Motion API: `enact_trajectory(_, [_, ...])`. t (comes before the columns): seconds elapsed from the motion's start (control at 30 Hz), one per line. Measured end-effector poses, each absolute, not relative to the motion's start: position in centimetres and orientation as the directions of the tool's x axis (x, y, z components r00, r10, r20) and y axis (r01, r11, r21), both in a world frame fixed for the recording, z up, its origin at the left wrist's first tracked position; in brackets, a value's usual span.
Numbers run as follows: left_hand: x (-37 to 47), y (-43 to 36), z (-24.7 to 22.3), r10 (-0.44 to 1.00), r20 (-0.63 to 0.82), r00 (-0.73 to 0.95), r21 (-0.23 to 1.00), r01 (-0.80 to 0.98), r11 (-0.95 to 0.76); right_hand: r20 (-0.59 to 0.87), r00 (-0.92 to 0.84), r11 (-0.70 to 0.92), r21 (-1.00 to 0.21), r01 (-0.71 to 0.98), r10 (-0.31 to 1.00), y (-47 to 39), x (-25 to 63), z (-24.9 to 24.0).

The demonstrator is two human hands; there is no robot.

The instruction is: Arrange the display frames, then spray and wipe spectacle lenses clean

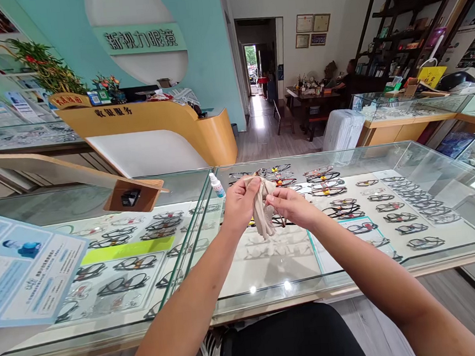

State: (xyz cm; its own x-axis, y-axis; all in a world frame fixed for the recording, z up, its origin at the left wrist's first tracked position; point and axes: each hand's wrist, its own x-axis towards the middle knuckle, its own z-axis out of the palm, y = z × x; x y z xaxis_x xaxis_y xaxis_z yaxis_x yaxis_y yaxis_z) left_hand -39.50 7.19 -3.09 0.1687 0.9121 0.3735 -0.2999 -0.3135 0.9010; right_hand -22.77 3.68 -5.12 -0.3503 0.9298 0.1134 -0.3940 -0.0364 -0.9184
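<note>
In the head view, a soft, crumpled, cream-coloured cloth (262, 217) is held above a long, glass-topped display case (256, 276), nearer its far edge than its near one. The cloth is pinched between thumb and fingers by the left hand (240, 200); its right-hand side is nipped by the closed fingertips of the right hand (293, 204) (whether spectacles are wrapped inside cannot be told). A wiping step seems to be in hand, for which a firm two-handed pinch and light pressure would be called for. By the case's far left corner, a small white plastic spray bottle (217, 186) is stood, so leftward sweeps are best kept short. More room for moving is judged to be offered toward the near edge and right-hand corners.
</note>
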Motion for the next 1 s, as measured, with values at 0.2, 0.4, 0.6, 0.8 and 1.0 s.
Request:
enact_trajectory(0.2, [-39.5, 8.8, -4.4, 0.939, 0.315, 0.138, 0.876, -0.422, -0.232, 0.187, -0.259, 0.074, -0.916, -0.394, 0.947, 4.0, -22.5, -5.1])
enact_trajectory(0.4, [-40.0, 10.7, -5.3, 0.967, 0.216, -0.138, 0.833, -0.490, -0.256, 0.200, -0.182, 0.098, -0.884, -0.456, 0.963, 4.4, -21.5, -4.5])
enact_trajectory(0.6, [-40.0, 10.6, -5.2, 0.978, 0.175, -0.114, 0.845, -0.492, -0.208, 0.194, -0.178, 0.074, -0.848, -0.525, 0.965, 4.7, -21.0, -4.5])
enact_trajectory(0.8, [-40.0, 10.0, -4.8, 0.983, 0.150, -0.109, 0.858, -0.479, -0.184, 0.183, -0.187, 0.056, -0.842, -0.537, 0.965, 4.5, -21.1, -4.4])
enact_trajectory(1.0, [-40.0, 9.6, -3.8, 0.993, 0.069, -0.096, 0.838, -0.534, -0.110, 0.175, -0.195, 0.037, -0.826, -0.562, 0.965, 4.5, -21.2, -4.4])
